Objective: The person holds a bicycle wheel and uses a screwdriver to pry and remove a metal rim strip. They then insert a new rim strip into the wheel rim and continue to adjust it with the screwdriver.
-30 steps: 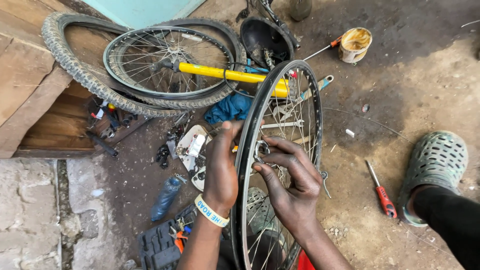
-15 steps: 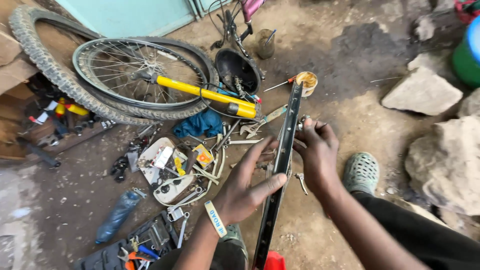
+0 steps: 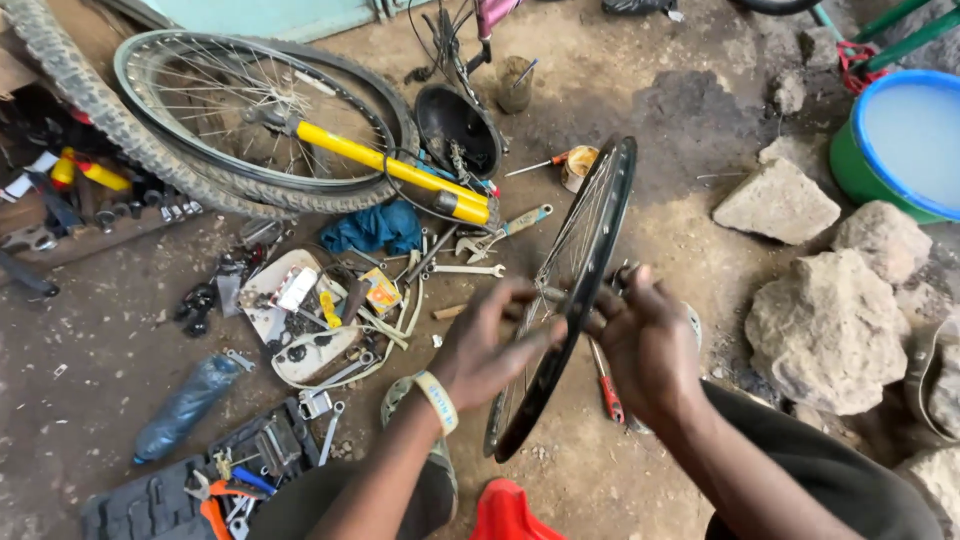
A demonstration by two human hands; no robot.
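now turned edge-on since a second ago, black bicycle rim (image 3: pixel 575 290) upright between both hands: left hand (image 3: pixel 490 345) spread against spokes, right hand (image 3: pixel 645 340) gripping rim's far side.

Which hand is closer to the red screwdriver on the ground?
The right hand. It sits just above and beside the red screwdriver, right of the wheel rim. The left hand is across the rim, farther away.
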